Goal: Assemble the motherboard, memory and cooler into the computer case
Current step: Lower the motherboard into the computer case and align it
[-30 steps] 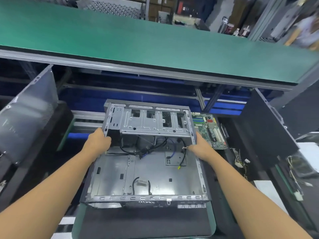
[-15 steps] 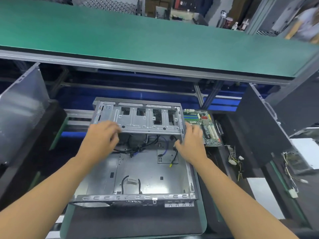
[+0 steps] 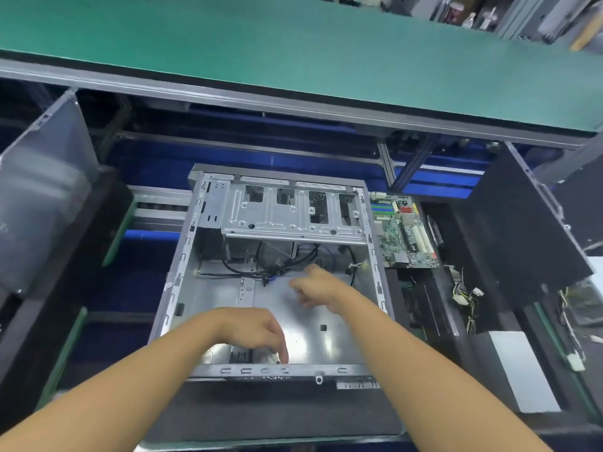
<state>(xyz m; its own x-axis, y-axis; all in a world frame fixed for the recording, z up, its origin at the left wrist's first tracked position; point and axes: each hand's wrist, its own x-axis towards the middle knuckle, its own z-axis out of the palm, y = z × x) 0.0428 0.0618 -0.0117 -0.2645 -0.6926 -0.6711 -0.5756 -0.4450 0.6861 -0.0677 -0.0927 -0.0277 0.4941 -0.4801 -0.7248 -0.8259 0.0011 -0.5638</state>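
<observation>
Seen from above, an open computer case (image 3: 182, 288) lies on its side on a dark mat (image 3: 261, 412) at a factory workstation, its bare grey metal floor catching the light and showing only a few mounting holes. At the far end of the case, a perforated silver drive cage (image 3: 277, 216) spans the full width, and black cables (image 3: 287, 262) loop out from beneath it across the floor. The motherboard (image 3: 403, 233), a green board with white slots, blue memory sockets and a small red part, sits outside the case, just beside its far right corner. Both of the person's bare arms reach into the case. The left hand (image 3: 251, 329) hangs over the near rim with its fingers curled downward toward a small white part (image 3: 270, 356); whether they pinch it cannot be told. The right hand (image 3: 321, 287), blurred, hovers above the middle of the floor near the cables, its fingers loosely spread and holding nothing that shows. A grey side panel (image 3: 42, 197) leans at the left and a black panel (image 3: 509, 230) stands at the right, with a loose bundle of wires (image 3: 465, 296) and white plugs lying between the black panel and the case. A green bench top (image 3: 293, 44) runs across the background.
</observation>
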